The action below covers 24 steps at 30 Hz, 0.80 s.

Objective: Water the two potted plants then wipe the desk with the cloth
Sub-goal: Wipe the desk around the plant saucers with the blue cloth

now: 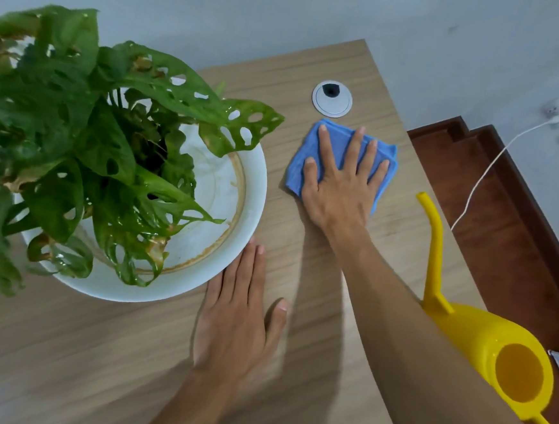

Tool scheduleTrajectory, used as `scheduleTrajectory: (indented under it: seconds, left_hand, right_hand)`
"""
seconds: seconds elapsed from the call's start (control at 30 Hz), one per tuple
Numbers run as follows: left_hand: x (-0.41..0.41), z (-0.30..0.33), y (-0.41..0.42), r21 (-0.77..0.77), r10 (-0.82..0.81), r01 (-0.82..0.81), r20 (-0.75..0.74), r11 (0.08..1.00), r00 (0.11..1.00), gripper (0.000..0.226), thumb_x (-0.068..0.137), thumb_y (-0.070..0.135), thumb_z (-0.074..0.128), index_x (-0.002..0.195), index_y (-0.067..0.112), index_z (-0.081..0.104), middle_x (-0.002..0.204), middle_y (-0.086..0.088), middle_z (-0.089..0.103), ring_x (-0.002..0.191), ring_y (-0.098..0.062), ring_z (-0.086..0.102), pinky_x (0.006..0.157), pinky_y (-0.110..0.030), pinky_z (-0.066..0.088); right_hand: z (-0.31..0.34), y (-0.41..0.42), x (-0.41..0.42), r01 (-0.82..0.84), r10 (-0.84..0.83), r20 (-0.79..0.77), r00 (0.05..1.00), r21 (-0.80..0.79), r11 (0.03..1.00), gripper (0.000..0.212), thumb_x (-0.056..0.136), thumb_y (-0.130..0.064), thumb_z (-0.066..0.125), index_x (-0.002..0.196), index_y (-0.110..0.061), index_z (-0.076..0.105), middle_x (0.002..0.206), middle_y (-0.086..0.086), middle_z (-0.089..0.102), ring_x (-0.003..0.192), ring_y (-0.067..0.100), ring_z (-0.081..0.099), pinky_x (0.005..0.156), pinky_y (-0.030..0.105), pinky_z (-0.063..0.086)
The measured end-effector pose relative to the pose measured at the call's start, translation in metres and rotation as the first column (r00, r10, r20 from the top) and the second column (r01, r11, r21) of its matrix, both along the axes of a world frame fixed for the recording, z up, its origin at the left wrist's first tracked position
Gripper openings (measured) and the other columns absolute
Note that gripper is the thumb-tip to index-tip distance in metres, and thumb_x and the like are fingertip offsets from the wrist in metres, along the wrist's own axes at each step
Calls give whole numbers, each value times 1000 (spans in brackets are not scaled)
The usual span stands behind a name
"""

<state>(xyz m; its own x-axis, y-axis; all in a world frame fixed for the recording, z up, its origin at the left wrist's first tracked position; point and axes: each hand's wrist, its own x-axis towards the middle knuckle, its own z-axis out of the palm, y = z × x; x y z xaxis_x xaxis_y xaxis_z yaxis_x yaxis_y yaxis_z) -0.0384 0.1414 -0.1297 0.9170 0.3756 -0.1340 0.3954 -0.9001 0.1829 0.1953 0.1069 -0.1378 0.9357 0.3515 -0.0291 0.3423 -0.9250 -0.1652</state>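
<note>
A leafy green plant (76, 135) with holed leaves grows in a wide white pot (248, 209) on the left of the wooden desk (60, 345). A folded blue cloth (338, 143) lies on the desk near the far right corner. My right hand (340, 186) presses flat on the cloth with fingers spread straight. Flat on the bare desk beside the pot's rim rests my left hand (236, 315), fingers straight. A yellow watering can (494, 356) stands at the desk's right edge, its spout pointing away from me. Only one potted plant is in view.
A round grey cable grommet (332, 99) sits in the desk just beyond the cloth. The desk's right edge drops to a brown floor (505, 213). A white cable (485, 168) runs to a wall socket (555, 111). A grey wall stands behind the desk.
</note>
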Motion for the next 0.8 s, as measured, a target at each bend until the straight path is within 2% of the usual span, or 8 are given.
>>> scheduleTrajectory:
  seconds: [0.2, 0.43, 0.6, 0.7, 0.8]
  left_hand:
    - [1, 3, -1, -44, 3, -5, -54, 999, 999, 76, 100, 51, 30, 159, 4, 17, 169, -11, 6, 156, -24, 8, 125, -46, 17]
    - [3, 3, 1, -97, 10, -14, -39, 995, 999, 76, 101, 52, 31, 160, 7, 14, 170, -8, 4, 156, -21, 6, 126, -43, 11]
    - [2, 4, 1, -103, 0, -3, -33, 995, 999, 74, 101, 50, 32, 159, 7, 14, 169, -10, 6, 156, -22, 7, 126, -45, 14]
    - [1, 3, 2, -99, 4, -7, -36, 995, 999, 74, 101, 49, 32, 159, 6, 15, 169, -10, 7, 156, -23, 8, 125, -46, 16]
    - [1, 2, 2, -103, 4, -6, -24, 995, 1000, 74, 101, 48, 33, 159, 6, 16, 169, -11, 8, 156, -24, 8, 125, -47, 18]
  right_hand:
    - [5, 22, 24, -151, 152, -40, 988, 8, 988, 58, 102, -50, 9, 160, -43, 8, 171, 5, -1, 157, 32, -4, 123, 59, -4]
    - [10, 53, 32, -266, 267, -55, 962, 17, 964, 54, 106, -46, 12, 159, -43, 6, 171, 4, -2, 156, 31, -7, 123, 58, -7]
    - [8, 69, 28, -348, 347, -34, 937, -11, 937, 55, 104, -53, 13, 158, -46, 4, 171, 9, -2, 156, 36, -6, 122, 61, -5]
    - [8, 67, 27, -422, 422, -12, 907, -47, 905, 64, 96, -60, 1, 157, -47, 10, 171, 9, 1, 156, 37, -2, 122, 62, -2]
    - [11, 66, 26, -448, 447, -21, 894, -59, 892, 71, 91, -64, -2, 157, -47, 13, 171, 5, 3, 157, 34, 0, 123, 61, -1]
